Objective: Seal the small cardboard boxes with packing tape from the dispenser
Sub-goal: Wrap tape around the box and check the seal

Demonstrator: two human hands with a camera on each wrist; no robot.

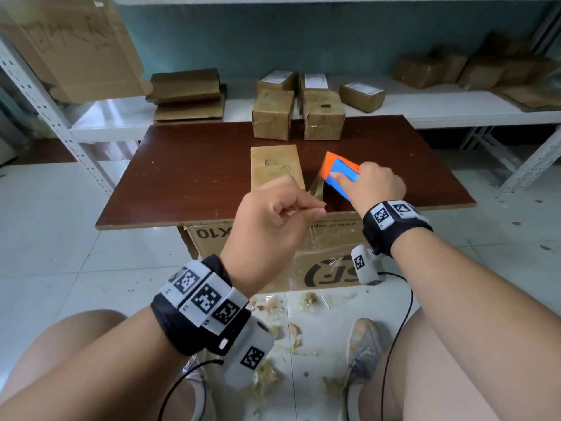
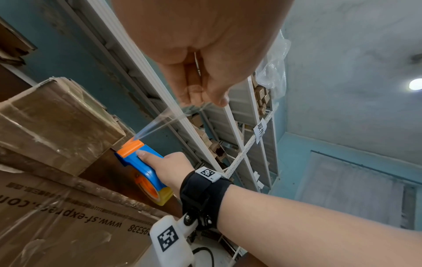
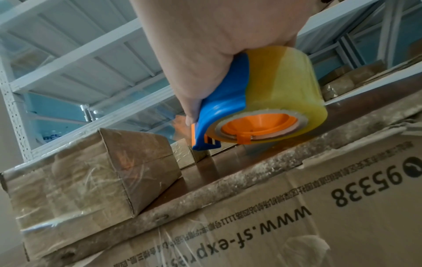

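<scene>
Two hands are stretching a strip of clear tape beside a small cardboard box.

The right hand [image 1: 375,185] is wrapping its fingers round the blue and orange tape dispenser [image 2: 142,168], index finger lying along the top, with the yellowish tape roll [image 3: 284,92] sitting under the palm; the dispenser is hovering just right of the small cardboard box [image 1: 277,168], which is lying on the dark brown board [image 1: 188,177]. The left hand [image 1: 273,221] is pinching the free end of the tape strip [image 2: 160,122] between thumb and fingertips, raised above the board's near edge. Two taped boxes [image 1: 299,118] are standing at the board's far edge, more parcels are resting on the white shelf [image 1: 440,109] behind, and a large printed carton [image 3: 319,207] is propping the board up.
</scene>
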